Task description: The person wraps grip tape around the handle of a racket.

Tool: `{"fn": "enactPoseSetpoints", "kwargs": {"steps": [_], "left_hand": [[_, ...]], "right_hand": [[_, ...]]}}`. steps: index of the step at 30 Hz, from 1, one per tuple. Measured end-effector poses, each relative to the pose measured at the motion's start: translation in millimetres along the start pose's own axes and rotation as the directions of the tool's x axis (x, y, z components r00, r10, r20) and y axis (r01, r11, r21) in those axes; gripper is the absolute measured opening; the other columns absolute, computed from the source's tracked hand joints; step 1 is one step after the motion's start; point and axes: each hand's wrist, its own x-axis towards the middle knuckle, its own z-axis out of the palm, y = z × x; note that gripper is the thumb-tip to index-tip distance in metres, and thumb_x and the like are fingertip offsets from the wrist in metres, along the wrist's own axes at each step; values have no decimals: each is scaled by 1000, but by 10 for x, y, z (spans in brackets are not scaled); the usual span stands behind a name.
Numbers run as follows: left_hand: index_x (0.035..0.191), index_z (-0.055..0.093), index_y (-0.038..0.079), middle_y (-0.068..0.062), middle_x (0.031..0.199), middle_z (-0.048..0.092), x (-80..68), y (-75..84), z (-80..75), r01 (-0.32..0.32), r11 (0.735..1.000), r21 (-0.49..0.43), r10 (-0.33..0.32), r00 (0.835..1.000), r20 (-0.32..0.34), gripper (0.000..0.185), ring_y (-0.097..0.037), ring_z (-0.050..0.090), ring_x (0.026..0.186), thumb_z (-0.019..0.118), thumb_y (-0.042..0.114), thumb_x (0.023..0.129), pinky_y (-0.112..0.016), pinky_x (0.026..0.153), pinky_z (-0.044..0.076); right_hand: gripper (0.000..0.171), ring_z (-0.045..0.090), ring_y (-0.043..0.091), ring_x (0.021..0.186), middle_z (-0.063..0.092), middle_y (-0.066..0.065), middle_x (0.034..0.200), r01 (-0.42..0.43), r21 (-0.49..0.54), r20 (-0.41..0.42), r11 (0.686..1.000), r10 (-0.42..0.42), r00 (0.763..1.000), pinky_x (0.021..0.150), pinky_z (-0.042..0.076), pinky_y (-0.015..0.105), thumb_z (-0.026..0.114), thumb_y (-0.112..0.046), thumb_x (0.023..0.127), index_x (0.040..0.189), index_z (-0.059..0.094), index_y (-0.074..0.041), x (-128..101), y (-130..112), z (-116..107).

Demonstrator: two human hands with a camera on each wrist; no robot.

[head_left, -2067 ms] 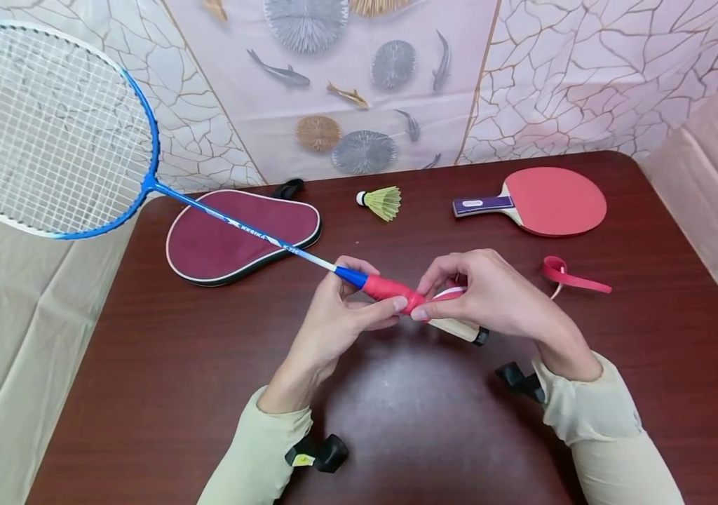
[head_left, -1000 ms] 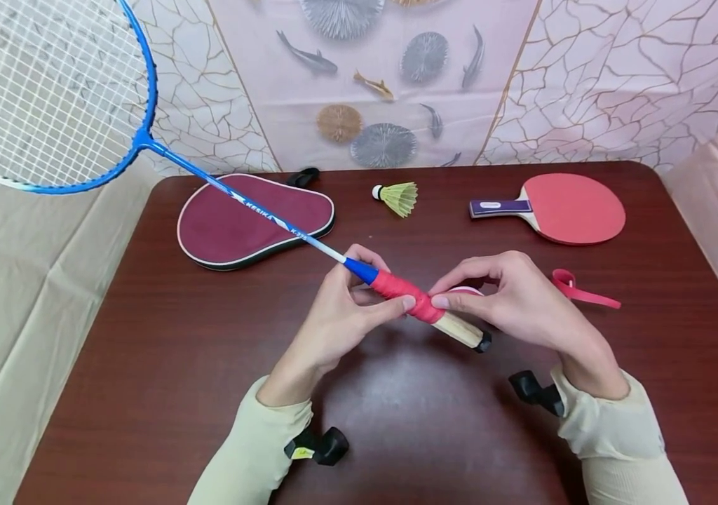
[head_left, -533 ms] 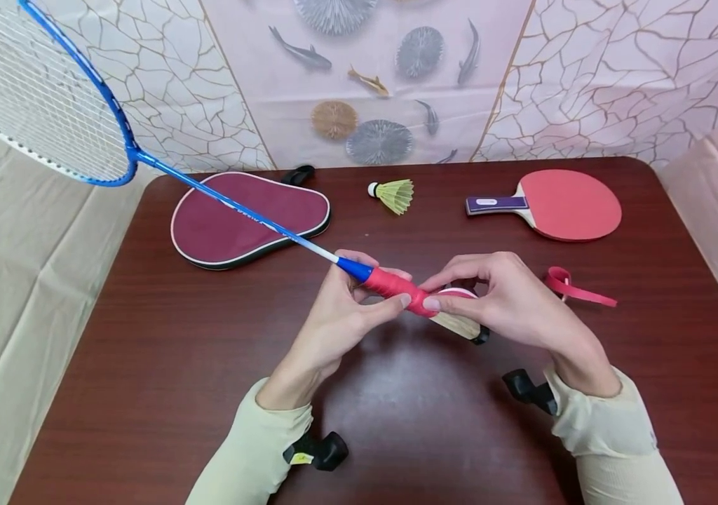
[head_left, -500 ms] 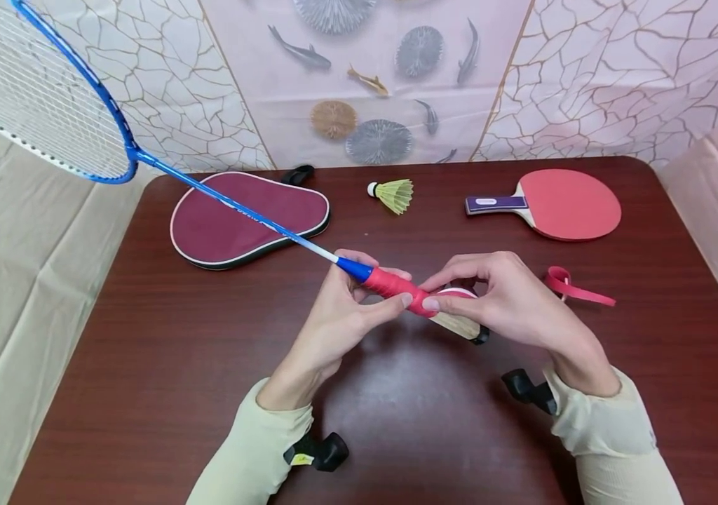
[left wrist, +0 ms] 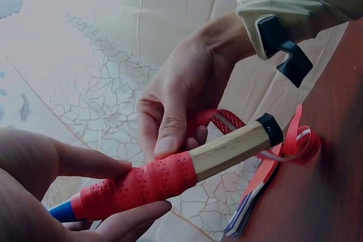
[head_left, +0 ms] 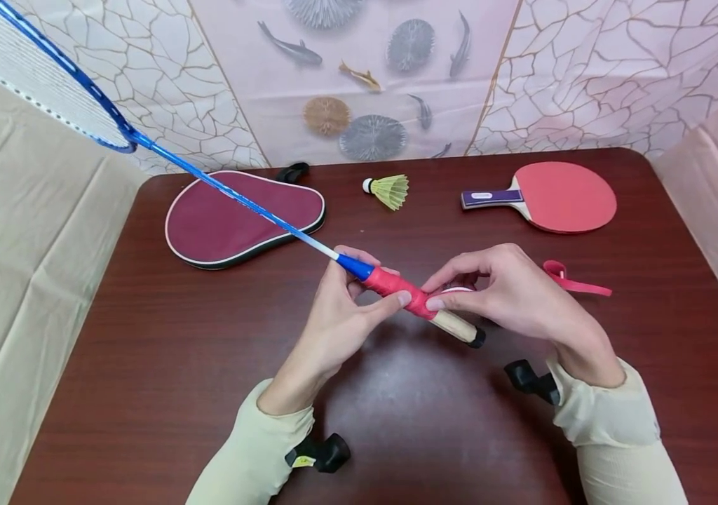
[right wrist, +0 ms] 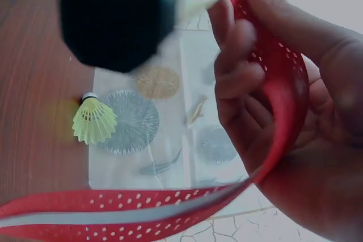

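Note:
My left hand (head_left: pixel 340 315) grips a blue-and-white badminton racket (head_left: pixel 233 193) around its handle, the head off to the upper left. Perforated red grip tape (left wrist: pixel 136 188) is wound in overlapping turns from the blue cone down part of the handle. Below it the bare wooden handle (left wrist: pixel 229 152) shows, ending in a black butt cap (left wrist: pixel 270 129). At the lowest turn, my right hand (head_left: pixel 517 294) pinches the tape between thumb and fingers. The tape's loose length (right wrist: pixel 289 100) runs through that palm and trails away, a pale strip along its underside.
On the brown table (head_left: pixel 144 379) lie a maroon paddle case (head_left: pixel 233 235), a yellow shuttlecock (head_left: pixel 390 191) and a red table tennis paddle (head_left: pixel 564 196). The tape's curled tail (head_left: pixel 576 284) hangs right of my right hand. A patterned cloth (head_left: pixel 371 84) backs the table.
The racket has rolled in the left hand, its head turning from face-on to nearly edge-on. Both hands stay at the handle, the right still pinching the tape.

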Motion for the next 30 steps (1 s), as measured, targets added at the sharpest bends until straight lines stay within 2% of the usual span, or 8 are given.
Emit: {"fn": "enactPoseSetpoints", "kwargs": {"steps": [3, 8, 15, 23, 26, 30], "left_hand": [[119, 43, 8, -10, 117, 59, 5, -2, -1, -5, 1000, 15, 5, 1000, 5, 55, -24, 62, 105, 80, 2, 79, -38, 80, 57], [119, 44, 7, -10, 116, 60, 8, -19, 3, 30, 999, 27, -29, 1000, -7, 55, -24, 63, 104, 80, 3, 79, -37, 80, 57], [119, 46, 7, -9, 113, 65, 11, -18, -16, 41, 999, 16, -41, 999, -25, 54, -23, 64, 103, 81, 1, 78, -37, 81, 57], [120, 51, 6, -8, 112, 68, 10, 7, -23, 48, 997, -62, -50, 998, -27, 52, -23, 66, 103, 81, 1, 78, -37, 84, 56], [121, 52, 5, -8, 110, 70, 13, 7, -15, 33, 994, -107, -37, 999, -36, 52, -23, 68, 101, 82, 4, 78, -37, 85, 56], [122, 52, 6, -10, 115, 69, 17, -8, 13, -51, 981, -189, 45, 998, -36, 50, -26, 67, 106, 80, 2, 80, -38, 90, 53]], "right_hand": [[15, 60, 9, 69, 70, -18, 84, 11, -15, 7, 1000, -11, 1000, 55, 47, 24, 81, -30, 82, 96, 77, -32, -9, 13, -12], [15, 57, 10, 66, 71, -16, 84, 27, -31, 37, 999, -25, 999, 54, 43, 23, 78, -24, 85, 98, 76, -31, -14, 57, 1], [17, 60, 10, 72, 70, -14, 87, 26, 12, 94, 1000, -27, 995, 60, 48, 24, 77, -26, 87, 103, 74, -30, 33, 112, 31], [21, 49, 9, 52, 67, -10, 77, 33, -3, 194, 999, -31, 981, 46, 40, 26, 71, -32, 92, 112, 73, -30, 22, 162, -9], [20, 46, 7, 51, 66, -11, 74, 44, 2, 204, 999, -44, 978, 45, 38, 25, 69, -32, 92, 112, 73, -28, 22, 172, -16], [20, 54, 8, 62, 68, -13, 82, 82, 25, 169, 996, -85, 982, 49, 41, 24, 70, -28, 93, 112, 73, -25, 26, 169, -17]]}}
